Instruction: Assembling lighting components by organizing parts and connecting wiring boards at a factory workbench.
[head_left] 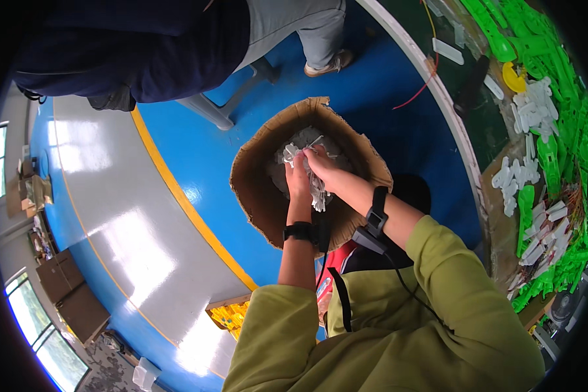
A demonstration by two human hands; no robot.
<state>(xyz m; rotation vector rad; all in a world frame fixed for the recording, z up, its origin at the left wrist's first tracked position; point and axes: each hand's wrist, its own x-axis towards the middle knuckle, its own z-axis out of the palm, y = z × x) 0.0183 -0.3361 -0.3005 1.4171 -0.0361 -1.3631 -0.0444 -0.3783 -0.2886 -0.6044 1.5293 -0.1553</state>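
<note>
Blue floor surrounds a cardboard box with pale contents; within the box's rim, left hand and right hand fingers clasp white pieces.

Olive-green sleeves, black wrist straps

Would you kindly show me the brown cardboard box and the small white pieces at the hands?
Brown cardboard box (252,183), head view: inner left wall.
Small white pieces (318,196), head view: cluster between the wrists.
</note>
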